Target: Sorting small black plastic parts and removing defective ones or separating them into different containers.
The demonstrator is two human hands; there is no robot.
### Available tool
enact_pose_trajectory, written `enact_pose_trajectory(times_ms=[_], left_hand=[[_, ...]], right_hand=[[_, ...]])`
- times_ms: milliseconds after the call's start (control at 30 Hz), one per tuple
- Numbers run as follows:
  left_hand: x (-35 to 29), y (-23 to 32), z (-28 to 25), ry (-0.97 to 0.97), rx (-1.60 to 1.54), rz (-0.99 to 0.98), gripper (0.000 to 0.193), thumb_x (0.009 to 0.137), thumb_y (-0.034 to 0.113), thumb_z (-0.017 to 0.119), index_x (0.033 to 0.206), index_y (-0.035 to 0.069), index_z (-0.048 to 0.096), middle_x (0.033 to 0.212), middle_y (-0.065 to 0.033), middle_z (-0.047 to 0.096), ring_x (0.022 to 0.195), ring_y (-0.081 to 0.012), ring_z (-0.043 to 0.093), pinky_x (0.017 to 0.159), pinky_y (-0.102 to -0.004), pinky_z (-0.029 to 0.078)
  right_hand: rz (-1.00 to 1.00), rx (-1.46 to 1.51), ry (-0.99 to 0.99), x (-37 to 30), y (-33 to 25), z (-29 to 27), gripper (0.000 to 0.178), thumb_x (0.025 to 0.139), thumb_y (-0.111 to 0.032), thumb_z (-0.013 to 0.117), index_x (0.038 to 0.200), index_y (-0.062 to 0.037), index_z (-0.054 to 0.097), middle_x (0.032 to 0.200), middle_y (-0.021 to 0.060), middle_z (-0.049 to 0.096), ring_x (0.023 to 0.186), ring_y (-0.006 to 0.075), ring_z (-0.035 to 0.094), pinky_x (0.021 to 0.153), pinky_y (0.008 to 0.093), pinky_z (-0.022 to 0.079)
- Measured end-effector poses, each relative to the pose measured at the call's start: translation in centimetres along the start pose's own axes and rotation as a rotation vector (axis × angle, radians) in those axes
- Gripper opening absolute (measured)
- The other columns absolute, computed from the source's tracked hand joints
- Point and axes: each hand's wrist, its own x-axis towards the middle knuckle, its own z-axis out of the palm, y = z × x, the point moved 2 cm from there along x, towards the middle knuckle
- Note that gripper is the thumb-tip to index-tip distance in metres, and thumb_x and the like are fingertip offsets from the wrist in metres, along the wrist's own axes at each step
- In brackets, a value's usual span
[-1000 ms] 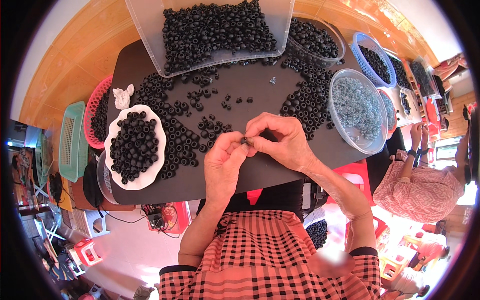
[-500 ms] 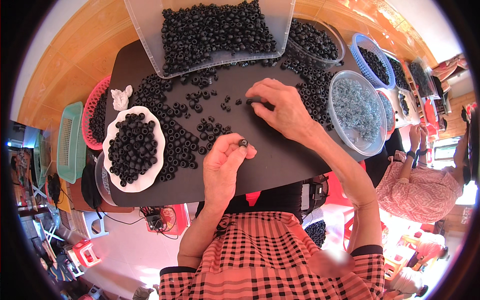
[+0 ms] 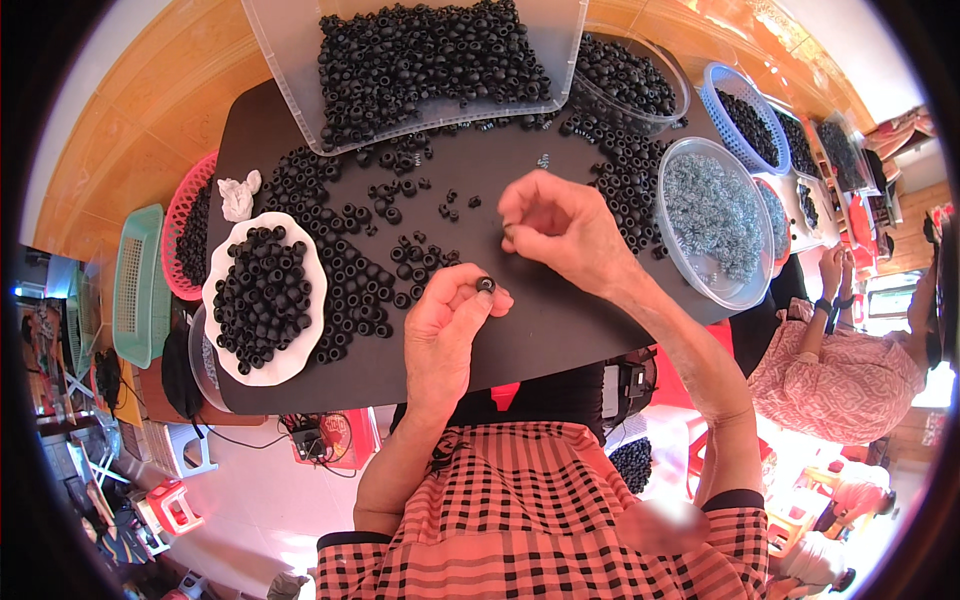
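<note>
My left hand, palm turned inward over the table's near part, pinches a round black plastic piece with a hole, much like a cord lock body. To its right and farther off, my right hand is closed in a pinch; a small dark bit shows at its fingertips, too small to name. A few small black pieces lie left of that hand, and a coil spring lies beyond it. Left of my left hand spread many loose round black pieces, near a white scalloped plate heaped with them.
A large clear bin of black pieces stands at the far edge. On the right are a clear bowl of springs and a blue basket. A pink basket and green basket stand left. Another person sits at right.
My right hand has drawn slightly nearer and turned, its fingers curling into a pinch away from the small black pieces. The spring beyond it now shows. My left hand keeps its hold.
</note>
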Motion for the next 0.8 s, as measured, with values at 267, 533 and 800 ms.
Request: enact_pose_trajectory(times_ms=[267, 533, 800], left_hand=[[0.0, -0.1, 0.0, 0.003, 0.023, -0.028, 0.019, 0.094, 0.002, 0.053, 0.112, -0.003, 0.058, 0.091, -0.0059, 0.066, 0.087, -0.0102, 0.062, 0.084, -0.0247, 0.048], [-0.1, -0.2, 0.0, 0.012, 0.052, -0.058, 0.020, 0.094, 0.001, 0.053, 0.113, -0.003, 0.058, 0.090, -0.0054, 0.066, 0.087, -0.0097, 0.062, 0.083, -0.0233, 0.048], [0.0, -0.1, 0.0, -0.120, -0.128, -0.146, 0.021, 0.095, 0.006, 0.051, 0.111, -0.005, 0.059, 0.093, -0.0080, 0.065, 0.088, -0.0137, 0.061, 0.083, -0.0286, 0.049]], right_hand=[[0.001, 0.270, -0.209, -2.2, -0.3, 1.0, 0.014, 0.086, 0.005, 0.060, 0.096, 0.0021, 0.070, 0.089, 0.0062, 0.065, 0.074, 0.0110, 0.065, 0.071, 0.0237, 0.052], [0.004, 0.264, -0.202, -2.6, 0.1, 1.1, 0.019, 0.084, 0.008, 0.056, 0.095, 0.0013, 0.070, 0.094, 0.0066, 0.063, 0.073, 0.0121, 0.065, 0.069, 0.0238, 0.051], [-0.053, 0.262, -0.261, -2.7, -0.8, 0.9, 0.018, 0.083, 0.010, 0.055, 0.092, 0.0027, 0.069, 0.094, 0.0070, 0.061, 0.070, 0.0133, 0.065, 0.064, 0.0247, 0.052]])
